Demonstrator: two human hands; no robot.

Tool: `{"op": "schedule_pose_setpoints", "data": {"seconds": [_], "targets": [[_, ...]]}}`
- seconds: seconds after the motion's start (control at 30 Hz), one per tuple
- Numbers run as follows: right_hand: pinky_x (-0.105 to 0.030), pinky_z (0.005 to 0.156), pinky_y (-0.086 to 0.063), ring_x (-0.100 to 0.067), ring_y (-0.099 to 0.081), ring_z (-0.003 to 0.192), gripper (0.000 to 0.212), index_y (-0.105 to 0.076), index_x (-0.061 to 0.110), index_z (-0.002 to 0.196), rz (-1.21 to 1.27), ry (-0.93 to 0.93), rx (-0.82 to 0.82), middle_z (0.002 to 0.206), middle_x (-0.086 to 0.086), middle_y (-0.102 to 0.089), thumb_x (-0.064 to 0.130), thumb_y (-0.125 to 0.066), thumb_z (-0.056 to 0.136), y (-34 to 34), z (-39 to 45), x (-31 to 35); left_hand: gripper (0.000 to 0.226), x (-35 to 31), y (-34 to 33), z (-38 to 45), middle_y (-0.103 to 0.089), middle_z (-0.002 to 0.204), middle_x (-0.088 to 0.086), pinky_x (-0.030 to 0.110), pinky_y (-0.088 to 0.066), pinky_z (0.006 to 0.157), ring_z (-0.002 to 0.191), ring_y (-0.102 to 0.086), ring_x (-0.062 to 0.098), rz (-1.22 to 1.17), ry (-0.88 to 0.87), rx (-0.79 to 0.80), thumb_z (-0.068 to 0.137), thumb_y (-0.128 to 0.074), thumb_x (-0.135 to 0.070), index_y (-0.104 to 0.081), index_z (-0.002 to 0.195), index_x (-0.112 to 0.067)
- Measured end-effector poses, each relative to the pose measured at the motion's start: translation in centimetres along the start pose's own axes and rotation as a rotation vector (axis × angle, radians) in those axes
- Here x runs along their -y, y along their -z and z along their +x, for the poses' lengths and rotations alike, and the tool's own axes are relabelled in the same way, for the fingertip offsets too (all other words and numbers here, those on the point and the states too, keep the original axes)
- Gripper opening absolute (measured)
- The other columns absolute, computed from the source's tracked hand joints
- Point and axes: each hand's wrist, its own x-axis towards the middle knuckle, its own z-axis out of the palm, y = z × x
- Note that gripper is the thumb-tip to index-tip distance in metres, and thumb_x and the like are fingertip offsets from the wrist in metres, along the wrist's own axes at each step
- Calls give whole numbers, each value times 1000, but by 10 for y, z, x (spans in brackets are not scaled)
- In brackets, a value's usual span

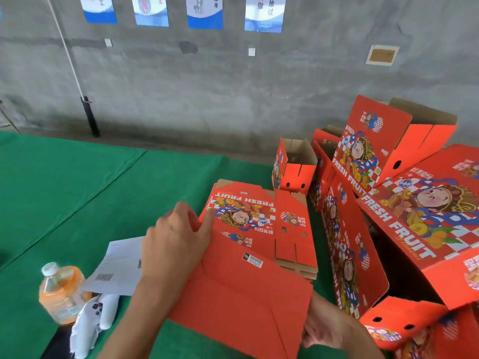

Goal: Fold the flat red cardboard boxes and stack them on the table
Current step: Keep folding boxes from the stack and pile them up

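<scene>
The left hand (176, 244) lay near the centre of the view, its grip clamped on the left edge of a flat red cardboard box (248, 268) — thumb on the printed top face, the other fingers curled round the edge and mostly hidden from view. The right hand (329, 330), at five o'clock, gripped the same sheet at its near right corner, fingers curled beneath the card; how tightly they closed could not be told. The sheet was lifted at its near end and tilted, its far end resting on a stack of flat boxes (295, 229) that lay on the green surface (77, 190) just past centre. Folded boxes (404, 203) crowded the three o'clock side, leaning against one another, with one small open box (295, 164) upright at one o'clock from the stack. At eight o'clock stood an orange drink bottle (61, 291), a white cloth (88, 325) touching it, and a printed paper (121, 265) partly hidden under the left hand — all on the surface.
</scene>
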Motion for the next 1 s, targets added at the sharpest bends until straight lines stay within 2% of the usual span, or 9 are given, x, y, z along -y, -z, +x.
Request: {"op": "schedule_pose_setpoints", "data": {"seconds": [0.13, 0.3, 0.4, 0.53, 0.67, 0.8, 0.87, 0.93, 1.0], "targets": [[-40, 89, -59, -28, -72, 108, 91, -79, 21, 118, 270, 209, 26, 128, -17, -71, 89, -34, 79, -25, -6, 23, 45, -16, 62, 5, -47, 62, -15, 38, -40, 70, 83, -70, 38, -37, -23, -143, 84, -67, -68, -62, 79, -23], [-42, 86, -61, -20, -72, 112, 38, -75, 50, 115, 474, 608, 69, 124, -2, -75, 60, -80, 79, -52, -14, 51, 28, -22, 108, 16, -64, 72, -24, 38, -55, 78, 82, -73, 12, -310, -107, -341, 87, -58, -57, -63, 89, -30], [-36, 80, -62, -12, -71, 113, 48, -62, 64, 123, 458, 847, -94, 123, 11, -74, 19, -57, 105, -53, -12, 70, 22, -11, 95, 39, -73, 95, -25, 34, -54, 82, 91, -71, 2, -491, -149, -195, 87, -58, -36, -65, 107, -30], [-40, 78, -63, -18, -72, 113, 54, -41, 59, 140, 379, 1067, -312, 133, 12, -68, 46, -61, 92, -53, -22, 90, 47, 16, 47, 81, -70, 120, -7, 26, -57, 74, 100, -69, -3, -803, -45, 222, 84, -73, -2, -60, 120, -29], [-30, 79, -62, -11, -70, 114, 70, -41, 58, 142, 178, 1214, -452, 132, 20, -64, 56, -79, 83, -53, -19, 80, 45, 19, -22, 109, -66, 119, -1, 16, -55, 63, 92, -70, 1, -884, 14, 237, 92, -79, -22, -56, 130, -25], [-24, 87, -58, -6, -64, 117, 40, -55, 49, 129, 170, 1281, -889, 135, 22, -56, 67, -53, 93, -52, 2, 77, 57, 15, -94, 118, -62, 137, 17, 42, -53, 97, 114, -67, 23, -1303, 413, 225, 99, -62, -51, -47, 146, -25], [-30, 91, -56, -4, -62, 116, 28, -52, 52, 125, 74, 1210, -1034, 132, 21, -48, 61, -46, 99, -49, 15, 78, 64, 20, -133, 114, -57, 146, 20, 50, -42, 114, 124, -61, 31, -1440, 582, 374, 101, -50, -59, -47, 151, -18], [-31, 90, -58, -5, -61, 117, 27, -42, 59, 131, -112, 1150, -1103, 135, 14, -42, 52, -42, 105, -43, 32, 71, 65, 19, -165, 102, -59, 146, 14, 51, -42, 114, 130, -59, 33, -1449, 604, 535, 101, -47, -60, -50, 151, -19], [-28, 85, -61, -7, -62, 118, 37, -31, 68, 136, -199, 1090, -1107, 140, 9, -39, 45, -39, 109, -31, 48, 58, 62, 14, -186, 90, -52, 155, 2, 52, -41, 117, 136, -56, 26, -1355, 587, 449, 103, -52, -54, -38, 158, -30]]}}
